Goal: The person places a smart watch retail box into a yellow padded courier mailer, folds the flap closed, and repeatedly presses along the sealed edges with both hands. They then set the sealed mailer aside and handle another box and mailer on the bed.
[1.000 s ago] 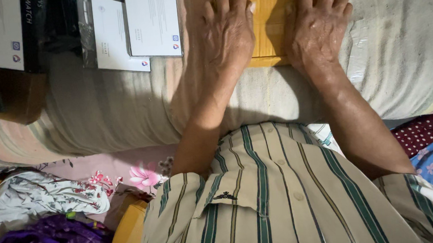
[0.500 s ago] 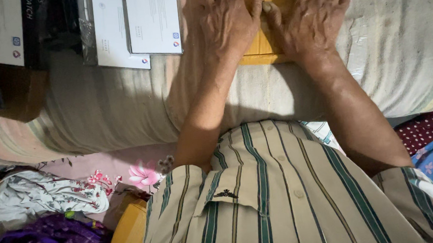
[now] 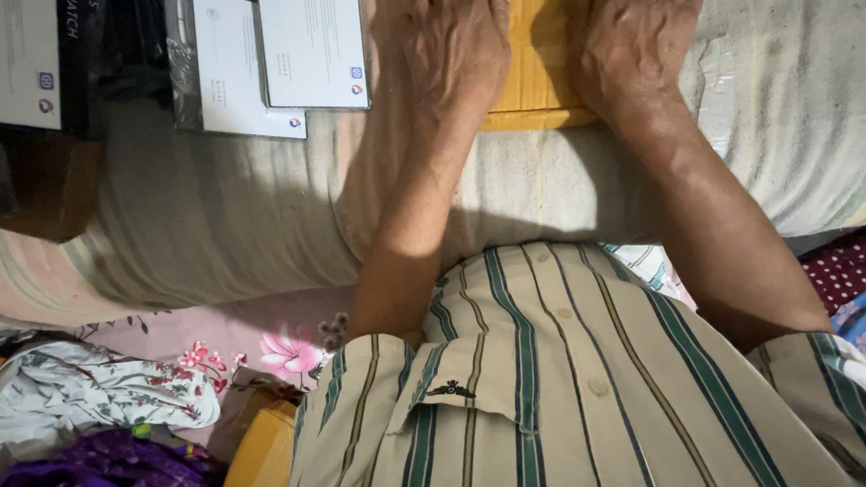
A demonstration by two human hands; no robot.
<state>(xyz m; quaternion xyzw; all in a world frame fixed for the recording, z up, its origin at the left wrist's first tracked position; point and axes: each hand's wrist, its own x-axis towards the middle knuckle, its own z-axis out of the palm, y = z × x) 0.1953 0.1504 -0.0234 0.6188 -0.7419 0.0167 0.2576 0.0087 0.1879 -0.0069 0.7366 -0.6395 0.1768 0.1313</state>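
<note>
Hands, left (image 3: 456,41) and right (image 3: 640,30), lie spread flat, pressing a yellow parcel (image 3: 537,67) between them. Parcel appears closed; pressing is under way.

Warm, uneven light, sharply rendered
The upper right is brightly lit; a deep shadow is cast across the left; no blur is seen.

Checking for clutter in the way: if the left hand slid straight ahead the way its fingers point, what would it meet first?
The left hand lies flat on the yellow package, fingers pointing to the picture's top edge. The picture ends there, so nothing shows ahead; the white boxes lie off to its side.
</note>
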